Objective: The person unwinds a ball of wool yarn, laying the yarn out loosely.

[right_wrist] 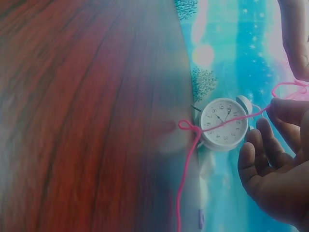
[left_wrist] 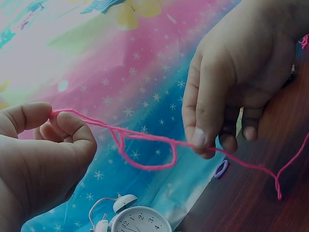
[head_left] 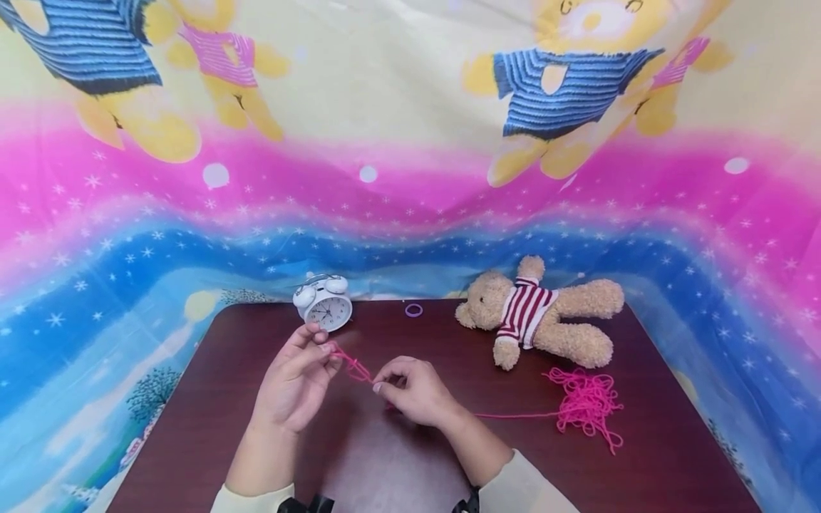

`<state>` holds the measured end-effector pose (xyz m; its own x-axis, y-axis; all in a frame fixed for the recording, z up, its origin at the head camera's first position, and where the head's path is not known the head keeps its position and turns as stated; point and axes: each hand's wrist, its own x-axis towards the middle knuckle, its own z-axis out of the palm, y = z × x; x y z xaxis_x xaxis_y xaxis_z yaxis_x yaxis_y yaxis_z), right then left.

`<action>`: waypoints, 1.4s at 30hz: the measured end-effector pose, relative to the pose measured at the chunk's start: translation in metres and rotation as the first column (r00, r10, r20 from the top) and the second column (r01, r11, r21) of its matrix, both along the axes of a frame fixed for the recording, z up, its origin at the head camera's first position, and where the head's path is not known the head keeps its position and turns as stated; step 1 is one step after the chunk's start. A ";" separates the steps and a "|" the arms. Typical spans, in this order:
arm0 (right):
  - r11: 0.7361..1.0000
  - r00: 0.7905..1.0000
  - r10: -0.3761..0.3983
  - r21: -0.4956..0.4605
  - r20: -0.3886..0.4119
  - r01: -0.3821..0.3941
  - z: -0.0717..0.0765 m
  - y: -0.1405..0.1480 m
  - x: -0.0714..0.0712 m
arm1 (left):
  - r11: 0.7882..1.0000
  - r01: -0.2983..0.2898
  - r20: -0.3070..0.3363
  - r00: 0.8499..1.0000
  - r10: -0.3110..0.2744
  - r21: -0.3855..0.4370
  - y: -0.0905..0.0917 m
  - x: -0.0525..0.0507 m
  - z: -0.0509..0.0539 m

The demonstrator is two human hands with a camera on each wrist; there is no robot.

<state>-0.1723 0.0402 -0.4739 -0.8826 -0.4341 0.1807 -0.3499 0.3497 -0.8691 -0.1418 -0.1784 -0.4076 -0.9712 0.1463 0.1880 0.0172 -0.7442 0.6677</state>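
Note:
A length of pink yarn (left_wrist: 149, 167) stretches between both hands above the table, with a loop hanging from it in the left wrist view. The left hand (head_left: 298, 381) pinches one end between thumb and finger. Further along the strand, the right hand (head_left: 417, 390) pinches it between thumb and forefinger. Past the right hand, the yarn dips into a small kinked loop (right_wrist: 186, 124) and runs on across the table to a loose tangled pile of pink yarn (head_left: 586, 407) on the right.
A white twin-bell alarm clock (head_left: 328, 306) stands at the back of the dark wooden table (head_left: 212, 399). Near the back edge lies a purple ring (head_left: 413, 310). A teddy bear (head_left: 529, 310) in a striped shirt lies behind the yarn pile. A printed cloth (head_left: 385, 235) hangs behind.

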 end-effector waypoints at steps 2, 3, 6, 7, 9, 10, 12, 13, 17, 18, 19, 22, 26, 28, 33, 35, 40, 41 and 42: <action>1.000 1.000 -0.001 0.025 -0.028 0.002 0.001 0.004 -0.001 | 1.000 -0.001 0.002 1.000 0.001 0.006 -0.001 0.000 0.000; 0.999 0.999 -0.001 0.033 -0.041 0.002 0.002 0.006 -0.001 | 1.000 -0.002 0.005 1.000 0.002 0.005 -0.002 0.000 -0.001; 0.999 0.997 -0.004 0.054 -0.079 0.008 0.002 0.012 -0.003 | 1.000 -0.002 0.012 1.000 0.002 0.001 -0.004 0.001 -0.001; 0.998 0.996 -0.005 0.058 -0.090 0.011 0.002 0.015 -0.003 | 1.000 -0.001 0.013 1.000 0.001 0.000 -0.005 0.001 -0.002; 0.998 0.994 -0.007 0.059 -0.107 0.013 0.003 0.019 -0.004 | 1.000 0.005 0.013 1.000 -0.005 0.003 -0.006 0.001 -0.002; 0.998 0.994 -0.008 0.061 -0.112 0.015 0.003 0.021 -0.004 | 1.000 0.008 0.014 1.000 -0.008 0.003 -0.007 0.001 -0.003; 0.998 0.993 -0.010 0.063 -0.118 0.017 0.003 0.026 -0.005 | 1.000 0.007 0.025 1.000 -0.006 -0.008 -0.008 0.002 -0.003; 0.998 0.992 -0.012 0.064 -0.124 0.020 0.003 0.029 -0.006 | 1.000 0.004 0.033 0.999 -0.003 -0.017 -0.009 0.002 -0.003; 0.997 0.988 -0.029 0.067 -0.150 0.040 0.004 0.039 -0.008 | 0.998 -0.019 0.076 0.997 0.024 -0.059 -0.011 0.003 -0.005; 0.997 0.988 -0.036 0.069 -0.154 0.047 0.005 0.042 -0.009 | 0.998 -0.024 0.085 0.996 0.030 -0.065 -0.012 0.004 -0.005; 0.996 0.987 -0.042 0.068 -0.155 0.053 0.005 0.046 -0.009 | 0.997 -0.027 0.091 0.995 0.033 -0.066 -0.013 0.004 -0.006; 0.995 0.987 -0.061 0.072 -0.147 0.072 0.005 0.056 -0.011 | 0.998 -0.025 0.097 0.995 0.031 -0.058 -0.017 0.005 -0.007; 0.990 0.986 -0.096 0.090 -0.138 0.109 0.005 0.071 -0.013 | 0.998 -0.028 0.082 0.996 0.032 -0.054 -0.023 0.006 -0.010; 0.987 0.985 -0.114 0.101 -0.132 0.128 0.005 0.079 -0.014 | 0.998 -0.038 0.069 0.997 0.041 -0.050 -0.026 0.007 -0.011; 0.979 0.981 -0.151 0.117 -0.125 0.165 0.007 0.101 -0.014 | 0.998 -0.060 0.055 0.997 0.062 -0.025 -0.034 0.009 -0.012; 0.976 0.977 -0.167 0.117 -0.133 0.182 0.008 0.109 -0.014 | 0.998 -0.065 0.056 0.996 0.066 -0.009 -0.037 0.010 -0.013; 0.969 0.967 -0.197 0.115 -0.161 0.217 0.011 0.128 -0.012 | 0.997 -0.077 0.058 0.995 0.075 0.028 -0.042 0.011 -0.015; 0.967 0.965 -0.202 0.121 -0.165 0.223 0.012 0.132 -0.011 | 0.996 -0.080 0.062 0.995 0.078 0.030 -0.042 0.011 -0.016; 0.965 0.964 -0.208 0.125 -0.166 0.230 0.013 0.135 -0.011 | 0.996 -0.081 0.068 0.995 0.079 0.030 -0.043 0.011 -0.016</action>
